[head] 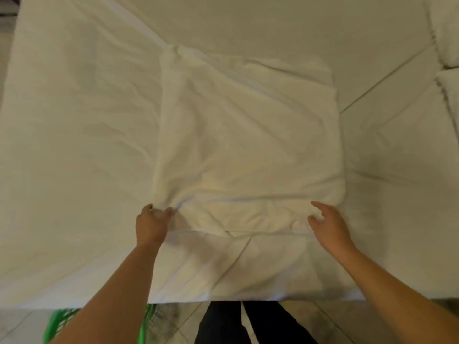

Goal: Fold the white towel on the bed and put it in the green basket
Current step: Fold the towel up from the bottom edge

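The white towel (248,145) lies spread on the bed as a rough square, wrinkled, its near edge folded over into a thicker band. My left hand (151,224) pinches the towel's near left corner between thumb and fingers. Over the near right corner hovers my right hand (327,224), fingers apart and curled, holding nothing; whether the fingertips touch the cloth is unclear. The green basket (57,324) stands on the floor at the lower left, mostly hidden behind my left forearm.
The bed (74,120) is covered by a white sheet with long creases. White pillows (447,33) lie at the far right. The bed's near edge runs across the bottom, with tiled floor (347,326) and my dark trouser legs below it.
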### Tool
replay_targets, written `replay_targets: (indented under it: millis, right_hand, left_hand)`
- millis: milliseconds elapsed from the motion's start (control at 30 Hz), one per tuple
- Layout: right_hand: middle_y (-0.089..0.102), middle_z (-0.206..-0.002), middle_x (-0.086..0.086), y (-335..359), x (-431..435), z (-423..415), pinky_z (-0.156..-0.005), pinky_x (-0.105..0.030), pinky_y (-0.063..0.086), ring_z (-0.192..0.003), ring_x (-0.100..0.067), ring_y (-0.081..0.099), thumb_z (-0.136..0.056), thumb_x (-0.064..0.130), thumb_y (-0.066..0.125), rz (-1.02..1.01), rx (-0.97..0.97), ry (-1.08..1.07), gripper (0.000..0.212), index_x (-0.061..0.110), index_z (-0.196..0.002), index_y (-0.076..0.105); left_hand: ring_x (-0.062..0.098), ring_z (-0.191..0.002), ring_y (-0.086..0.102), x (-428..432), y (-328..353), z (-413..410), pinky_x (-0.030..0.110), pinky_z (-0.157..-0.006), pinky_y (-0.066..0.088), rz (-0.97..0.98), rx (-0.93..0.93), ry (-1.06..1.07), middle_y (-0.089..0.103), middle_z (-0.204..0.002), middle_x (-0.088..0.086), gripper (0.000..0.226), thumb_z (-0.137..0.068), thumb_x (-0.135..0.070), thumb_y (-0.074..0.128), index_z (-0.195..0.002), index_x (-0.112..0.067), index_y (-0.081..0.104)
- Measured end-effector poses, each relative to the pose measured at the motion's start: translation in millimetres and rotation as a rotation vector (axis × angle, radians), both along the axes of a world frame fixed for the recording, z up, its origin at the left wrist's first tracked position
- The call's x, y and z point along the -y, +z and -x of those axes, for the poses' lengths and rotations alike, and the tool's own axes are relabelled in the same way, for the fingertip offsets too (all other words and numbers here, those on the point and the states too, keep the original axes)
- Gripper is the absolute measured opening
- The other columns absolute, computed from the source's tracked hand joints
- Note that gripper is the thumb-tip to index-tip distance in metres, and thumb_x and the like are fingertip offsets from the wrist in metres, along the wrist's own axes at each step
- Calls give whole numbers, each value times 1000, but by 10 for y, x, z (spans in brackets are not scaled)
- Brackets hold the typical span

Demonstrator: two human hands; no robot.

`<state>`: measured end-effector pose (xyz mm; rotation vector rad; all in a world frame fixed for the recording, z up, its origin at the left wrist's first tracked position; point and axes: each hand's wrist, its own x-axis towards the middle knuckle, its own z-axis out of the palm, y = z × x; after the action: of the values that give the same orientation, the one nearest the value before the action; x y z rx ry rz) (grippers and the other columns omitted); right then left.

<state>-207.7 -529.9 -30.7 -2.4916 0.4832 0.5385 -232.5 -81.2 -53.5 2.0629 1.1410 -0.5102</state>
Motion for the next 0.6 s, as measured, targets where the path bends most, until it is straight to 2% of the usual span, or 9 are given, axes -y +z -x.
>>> replay_targets:
  millis: [100, 167, 233, 267, 367, 500, 600]
  right_hand:
    - [55, -134, -24, -113, 250, -54, -103, -45, 45, -120, -40, 55, -87, 14, 69, 65, -33, -149, 51, 8, -137, 56]
    - [53, -134, -28, -160, 383, -69, -103, -46, 44, -119, -43, 54, -85, 14, 70, 107, -11, -222, 55, 3, -137, 53]
    - [54, -132, -28, -172, 500, -89, -99, -46, 46, -116, -44, 56, -84, 13, 71, 89, 2, -332, 54, 0, -134, 53]
    - [57, -132, -26, -171, 539, -98, -98, -46, 46, -116, -43, 58, -85, 14, 71, 61, -9, -389, 53, 0, -133, 53]
    - [64, -127, -23, -178, 592, -92, -93, -43, 48, -112, -40, 62, -88, 17, 73, -43, -61, -489, 49, -1, -130, 56]
    - [69, -115, -23, -263, 672, -48, -81, -38, 50, -92, -33, 65, -87, 19, 74, -130, -86, -564, 41, -2, -121, 65]
    - [72, -106, -23, -313, 737, -31, -84, -49, 56, -90, -35, 68, -83, 19, 78, -184, -131, -623, 35, 0, -111, 70]
  left_hand:
    - [37, -125, 58, 59, -42, 37, 44, -101, 47, 19, 37, 152, 59, -138, 16, 76, -85, -42, 78, -145, -7, 48]
    - [35, -112, 64, 65, -101, 72, 43, -95, 54, 83, 58, 264, 63, -128, 13, 76, -78, -46, 82, -138, -11, 51]
    - [35, -97, 70, 38, -199, 123, 50, -87, 60, 118, 37, 328, 70, -114, 15, 69, -73, -51, 83, -123, -8, 60]
    - [36, -90, 71, 36, -226, 148, 52, -85, 61, 118, 27, 323, 72, -104, 17, 58, -75, -49, 82, -111, -5, 66]
    - [38, -84, 72, 49, -279, 230, 54, -84, 61, 130, 63, 358, 73, -84, 16, 35, -80, -42, 81, -84, -9, 71]
    - [37, -85, 72, 62, -245, 253, 48, -83, 62, 156, 145, 456, 72, -87, 15, 23, -80, -26, 85, -85, -8, 70]
    - [29, -77, 69, 87, -161, 238, 39, -79, 61, 147, 186, 492, 71, -89, 13, 30, -79, -20, 87, -97, -3, 71]
